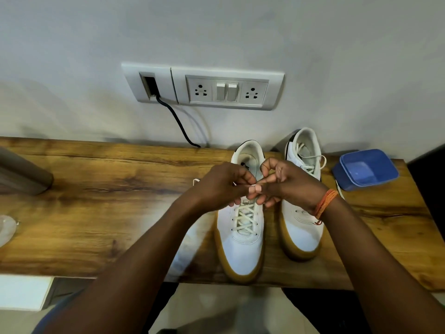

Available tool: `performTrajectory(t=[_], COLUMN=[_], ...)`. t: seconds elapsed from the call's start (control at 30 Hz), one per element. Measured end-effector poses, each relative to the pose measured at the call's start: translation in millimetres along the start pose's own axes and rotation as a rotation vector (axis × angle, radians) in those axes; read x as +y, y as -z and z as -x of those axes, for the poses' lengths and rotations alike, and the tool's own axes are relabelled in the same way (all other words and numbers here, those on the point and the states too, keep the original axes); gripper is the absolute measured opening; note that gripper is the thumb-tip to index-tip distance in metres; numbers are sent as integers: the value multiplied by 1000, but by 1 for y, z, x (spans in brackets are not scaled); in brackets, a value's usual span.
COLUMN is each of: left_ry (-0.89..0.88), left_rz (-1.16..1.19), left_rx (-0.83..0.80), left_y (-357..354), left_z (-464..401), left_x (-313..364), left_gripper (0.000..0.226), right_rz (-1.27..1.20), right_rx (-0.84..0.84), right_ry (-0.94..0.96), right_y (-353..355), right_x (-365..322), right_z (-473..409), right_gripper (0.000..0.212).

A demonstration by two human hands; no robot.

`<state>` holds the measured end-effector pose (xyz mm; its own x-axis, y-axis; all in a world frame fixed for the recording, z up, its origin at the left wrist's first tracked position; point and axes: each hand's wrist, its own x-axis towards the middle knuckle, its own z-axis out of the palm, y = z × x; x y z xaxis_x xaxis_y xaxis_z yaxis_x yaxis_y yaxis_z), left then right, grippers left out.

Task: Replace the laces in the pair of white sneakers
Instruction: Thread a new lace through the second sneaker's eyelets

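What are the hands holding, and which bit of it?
Both the left hand and the right hand pinch the lace of the near sneaker, at its loose upper ends above the top eyelets. The exact spot is hidden by fingers.

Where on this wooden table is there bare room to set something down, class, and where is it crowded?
Free: the wide stretch of table left of the left shoe. Crowded: the right end, where both hands work between the shoes beside the blue tub.

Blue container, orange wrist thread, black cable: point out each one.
blue container (366, 169), head view, on its inner floor.
orange wrist thread (325, 204), head view, on the band across the wrist.
black cable (177, 119), head view, mid-run against the wall.
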<state>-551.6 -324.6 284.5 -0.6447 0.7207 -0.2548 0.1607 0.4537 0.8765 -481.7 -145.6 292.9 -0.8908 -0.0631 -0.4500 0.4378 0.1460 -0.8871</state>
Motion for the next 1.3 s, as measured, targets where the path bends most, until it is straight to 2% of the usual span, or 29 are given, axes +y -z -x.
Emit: performTrajectory(t=[0.13, 0.27, 0.37, 0.47, 0.63, 0.73, 0.9, 1.03, 1.13, 1.3], left_ry=[13, 72, 72, 60, 39, -14, -251, -324, -380, -340], left_rz=[99, 192, 166, 161, 123, -28, -593, -920, -980, -872], left_rx=[21, 60, 75, 87, 145, 102, 204, 248, 284, 314], left_y=[-1, 2, 2, 0, -2, -6, -16, -25, -27, -32], left_z=[-2, -3, -2, 0, -2, -4, -2, -2, -4, -9], left_x=[-6, -8, -5, 0, -4, -6, -11, -15, -18, -28], left_gripper=[13, 9, 9, 12, 5, 6, 12, 7, 3, 8], right_rz=[38, 72, 58, 77, 84, 85, 138, 183, 220, 275], right_rx=[5, 100, 134, 134, 141, 153, 254, 321, 313, 316], right_ry=[13, 60, 100, 113, 122, 121, 92, 76, 64, 36], right_y=[3, 8, 12, 9, 5, 5, 12, 18, 17, 16], right_x=[1, 1, 2, 4, 6, 5, 5, 7, 7, 8], right_z=[1, 2, 3, 1, -1, -1, 0, 1, 1, 1], right_gripper=[27, 22, 14, 16, 15, 13, 11, 11, 10, 8])
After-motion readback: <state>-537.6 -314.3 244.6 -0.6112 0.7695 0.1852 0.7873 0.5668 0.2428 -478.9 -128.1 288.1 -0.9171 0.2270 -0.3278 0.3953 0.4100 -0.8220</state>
